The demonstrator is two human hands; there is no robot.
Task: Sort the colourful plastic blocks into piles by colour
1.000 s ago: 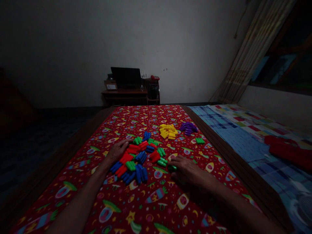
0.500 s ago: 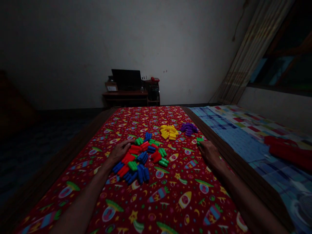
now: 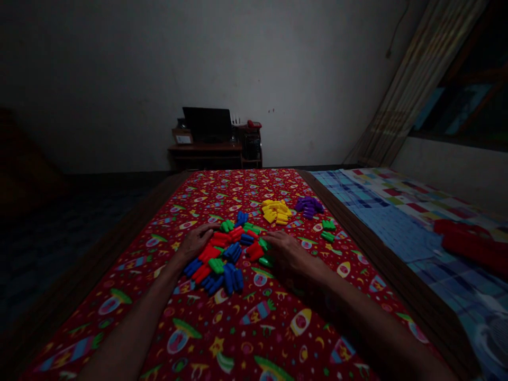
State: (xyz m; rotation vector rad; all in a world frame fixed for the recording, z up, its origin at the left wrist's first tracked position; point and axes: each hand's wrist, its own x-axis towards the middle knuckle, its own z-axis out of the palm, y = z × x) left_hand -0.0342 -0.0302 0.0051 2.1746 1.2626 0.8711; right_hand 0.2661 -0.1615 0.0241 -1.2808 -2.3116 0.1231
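A mixed pile of small ridged plastic pieces lies on the red patterned cloth [image 3: 301, 360], among them a red piece [image 3: 208, 254], a blue piece [image 3: 233, 253] and a green piece [image 3: 216, 265]. My left hand [image 3: 195, 242] rests at the pile's left side, its fingers stretched toward a green piece [image 3: 227, 226] at the far edge. At the right edge, my right hand [image 3: 288, 248] reaches over another green piece [image 3: 263, 244] with fingers extended; its thumb is hidden. Two green pieces [image 3: 328, 230] lie apart farther right.
Beyond the pile sit a yellow group [image 3: 275, 211] and a purple group [image 3: 308, 206] of pieces. A desk with a monitor [image 3: 208, 125] stands by the wall. To the right is a bed-like surface with a blue checked cover [image 3: 381, 230] and red fabric [image 3: 472, 246].
My right hand has left a green piece beside another at the right and moved left to the pile's right edge. My left hand has stayed beside the pile.
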